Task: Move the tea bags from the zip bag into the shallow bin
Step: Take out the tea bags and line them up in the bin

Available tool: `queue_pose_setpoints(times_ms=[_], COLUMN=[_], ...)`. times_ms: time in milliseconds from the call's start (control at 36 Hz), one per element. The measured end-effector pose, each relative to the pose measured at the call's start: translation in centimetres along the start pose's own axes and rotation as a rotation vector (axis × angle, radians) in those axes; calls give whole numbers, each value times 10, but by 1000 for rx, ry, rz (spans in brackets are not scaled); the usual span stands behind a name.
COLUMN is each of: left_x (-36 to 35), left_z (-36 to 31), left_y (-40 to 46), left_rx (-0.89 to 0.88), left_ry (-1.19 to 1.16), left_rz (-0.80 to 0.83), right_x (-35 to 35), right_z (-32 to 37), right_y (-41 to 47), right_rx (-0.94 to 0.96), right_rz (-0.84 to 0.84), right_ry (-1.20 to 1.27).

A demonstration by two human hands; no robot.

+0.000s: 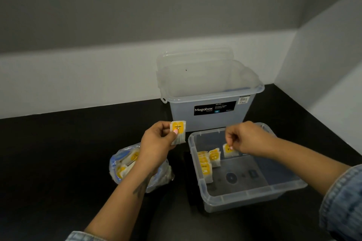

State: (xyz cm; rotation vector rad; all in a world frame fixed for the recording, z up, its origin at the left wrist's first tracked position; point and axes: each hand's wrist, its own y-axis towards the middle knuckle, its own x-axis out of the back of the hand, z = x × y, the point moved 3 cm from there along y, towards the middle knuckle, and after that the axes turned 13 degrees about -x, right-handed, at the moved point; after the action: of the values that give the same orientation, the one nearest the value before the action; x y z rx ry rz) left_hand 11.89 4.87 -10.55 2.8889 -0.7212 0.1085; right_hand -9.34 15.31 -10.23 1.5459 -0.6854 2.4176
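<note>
Partway through, by my read. Shallow bin (197, 159) already has a row of tea bags (205, 164) stood along its left wall, a handful at least (exact count not readable, they overlap). Most of the bin floor is bare. Zip bag (125, 164) sits on the black counter (58, 162) just left of the bin, open and crumpled, with several yellow-tagged bags visible inside, so a fair share is left to move.

Hands, both working at once, apart from each other:
- Left hand (158, 139) is raised above the zip bag, fingers curled, thumb and fingers pinching one tea bag (178, 132) by its lower left side. The bag is held upright in the air, between zip bag and bin, not yet over the bin.
- Right hand (244, 139) is over the far end of the bin, fingers curled, fingertips (231, 147) pinching the top of another tea bag (228, 150). This one is inside the bin walls, next to the standing row; whether its bottom edge touches the bin floor I can't tell from this angle.

Behind both sits a taller Megabox tub (207, 111), open; I see no tea bags in it.

Likely next: right lets go, left carries its bag across into the bin.
</note>
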Motion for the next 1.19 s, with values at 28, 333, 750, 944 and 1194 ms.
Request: queue_pose_setpoints(times_ms=[28,333,750,944,1194], left_x=[-1,-11,-16,-20,-34], left_z=[0,1,2,0,-4], left_y=[-1,-8,-17,-17,-19], left_rx=[-2,-20,-19,-37,-80], left_ry=[-4,8,7,8,-19], left_rz=[-1,-20,-59,-56,-9], right_x=[-6,-53,-56,-49,-67], right_z=[-1,-5,-2,-9,-8], right_y=[1,24,21,7,-8], right_rx=[-2,65,201,255,211], right_rz=[14,37,-31,-54,349], right_ry=[-8,-69,-240,-324,-501])
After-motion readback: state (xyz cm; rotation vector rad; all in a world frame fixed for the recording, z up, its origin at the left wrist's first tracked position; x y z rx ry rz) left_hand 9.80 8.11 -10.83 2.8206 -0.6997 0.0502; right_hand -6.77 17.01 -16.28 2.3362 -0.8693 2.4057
